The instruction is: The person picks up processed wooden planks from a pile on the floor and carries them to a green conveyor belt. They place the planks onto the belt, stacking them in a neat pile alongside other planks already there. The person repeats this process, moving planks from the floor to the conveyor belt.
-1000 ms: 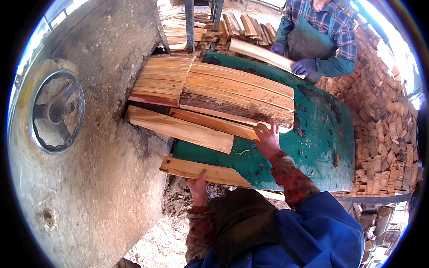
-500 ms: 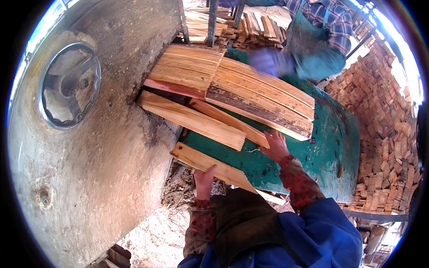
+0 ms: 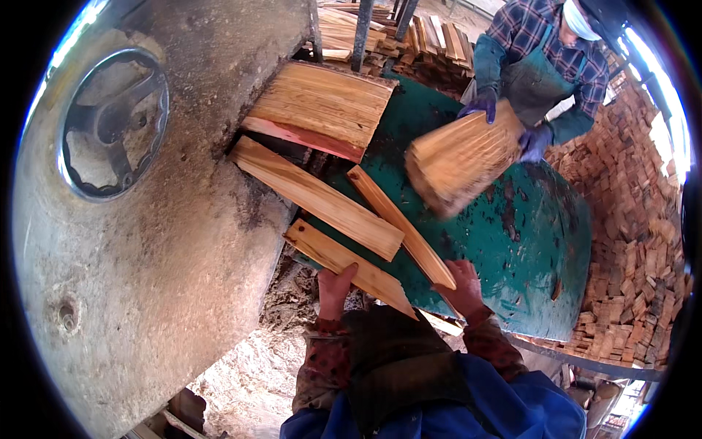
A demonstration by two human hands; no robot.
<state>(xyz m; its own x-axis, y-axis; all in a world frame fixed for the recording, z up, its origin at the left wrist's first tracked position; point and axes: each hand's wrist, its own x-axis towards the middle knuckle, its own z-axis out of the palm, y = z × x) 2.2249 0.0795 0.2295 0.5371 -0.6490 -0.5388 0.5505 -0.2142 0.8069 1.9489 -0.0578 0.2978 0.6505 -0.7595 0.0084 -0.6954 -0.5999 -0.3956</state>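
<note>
Near me, my left hand [image 3: 336,290] grips a wooden board [image 3: 349,265] at its near edge, thumb on top. A dark knot marks that board's far left end. My right hand [image 3: 463,287] is closed on the near end of a narrow wooden plank [image 3: 398,219], which slants away to the left over the green table [image 3: 504,263]. Between these two lies another pale board [image 3: 322,196], with neither hand on it. Beyond it, a row of boards [image 3: 318,102] sits side by side against the machine, its front edge reddish.
A large machine panel [image 3: 197,241] with a handwheel [image 3: 113,124] stands at left. Across the table a co-worker in purple gloves [image 3: 537,143] holds a blurred bundle of boards [image 3: 468,157]. Wood pieces [image 3: 621,271] are heaped at right; stacked planks [image 3: 439,40] lie behind.
My right hand has drawn the narrow plank toward me and swung it. The co-worker has lifted the right-hand group of boards off the table. My left hand stays on its board.
</note>
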